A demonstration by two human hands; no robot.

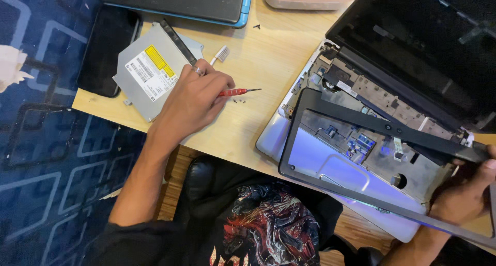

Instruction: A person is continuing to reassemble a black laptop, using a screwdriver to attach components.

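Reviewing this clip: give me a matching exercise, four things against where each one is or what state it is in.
Things:
1. red-handled screwdriver
2. black frame
3. optical drive
4. toothbrush

Places or states:
A. lifted off the open laptop by the right hand
B. flat on the table, partly under the left hand's wrist
C. on the table just beyond the knuckles, bristle head showing
D. under the left hand, tip pointing right

Pairs: 1-D, 2-A, 3-B, 4-C
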